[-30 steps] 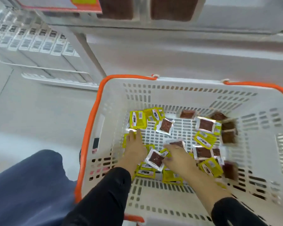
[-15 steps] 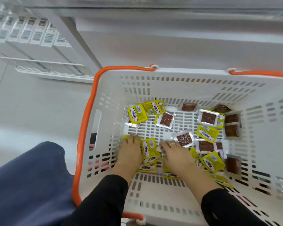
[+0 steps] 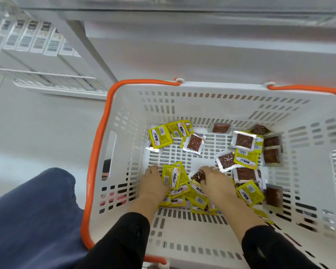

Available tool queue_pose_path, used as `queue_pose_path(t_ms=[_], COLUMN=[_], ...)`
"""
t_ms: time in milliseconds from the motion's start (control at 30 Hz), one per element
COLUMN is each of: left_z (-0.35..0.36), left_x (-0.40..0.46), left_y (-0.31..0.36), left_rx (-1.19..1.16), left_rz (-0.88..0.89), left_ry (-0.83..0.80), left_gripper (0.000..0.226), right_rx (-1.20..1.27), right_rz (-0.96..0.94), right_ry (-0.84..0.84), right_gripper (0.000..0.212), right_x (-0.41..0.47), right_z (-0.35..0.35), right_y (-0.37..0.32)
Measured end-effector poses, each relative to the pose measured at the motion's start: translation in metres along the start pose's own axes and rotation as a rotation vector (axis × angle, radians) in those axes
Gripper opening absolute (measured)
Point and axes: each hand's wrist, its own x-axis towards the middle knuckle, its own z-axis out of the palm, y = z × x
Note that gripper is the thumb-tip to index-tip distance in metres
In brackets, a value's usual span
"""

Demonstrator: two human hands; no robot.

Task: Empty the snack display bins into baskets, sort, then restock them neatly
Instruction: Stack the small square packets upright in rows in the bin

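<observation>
At far left your knee (image 3: 27, 216) in blue cloth sits beside the basket (image 3: 124, 133), with white boxes (image 3: 33, 43) racked on the low shelf above it. The basket is white with an orange rim and stands on the pale floor (image 3: 37, 129) just under the shelf edge.

Your left hand (image 3: 153, 183) is down on the basket floor near its left wall, fingers curled round a small upright stack of yellow packets (image 3: 172, 176), thumb side pressed against them. More yellow packets lie flat under and between your wrists.

Your right hand (image 3: 215, 183) lies palm down just beside that stack, fingers bent over a clear packet (image 3: 197, 175) with brown filling; a ring shows on one finger. Whether the fingers actually pinch it, you cannot tell from here.

Further right and toward the back wall, loose packets lie scattered: two yellow ones (image 3: 160, 137) at back left, clear brown-filled ones (image 3: 242, 141) and another yellow (image 3: 249, 194) toward the right wall.
</observation>
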Motion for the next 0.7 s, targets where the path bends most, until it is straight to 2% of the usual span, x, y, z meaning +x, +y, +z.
queue_pose_path(t_ms=[133,267,367,467,533,633,700], left_z=[0.004,0.01,0.016,0.023,0.022,0.016,0.01], left_x=[0.003,0.001,-0.006,-0.007,-0.006,-0.006,-0.01], left_y=[0.013,0.016,0.021,0.024,0.024,0.024,0.028], left_rx=[0.19,0.276,0.426,0.513,0.456,0.221,-0.046], left_rz=[0.24,0.301,0.384,0.406,0.441,0.433,0.319], left_ry=[0.027,-0.082,-0.144,-0.086,-0.039,0.017,0.057], left_gripper=[0.1,0.109,0.119,0.102,0.083,0.053,0.038], right_rx=[0.105,0.445,0.538,0.558,0.583,0.689,0.8], right_rz=[0.044,0.208,0.27,0.284,0.299,0.363,0.403], right_ry=[-0.018,0.052,0.092,0.046,0.04,0.065,0.083], right_gripper=[0.048,0.038,0.038,0.043,0.045,0.043,0.042], right_x=[0.002,0.003,0.002,0.001,-0.001,-0.003,-0.007], right_z=[0.004,0.006,0.005,0.003,0.003,0.002,-0.008], right_y=[-0.002,0.004,0.01,0.011,0.011,0.011,0.008])
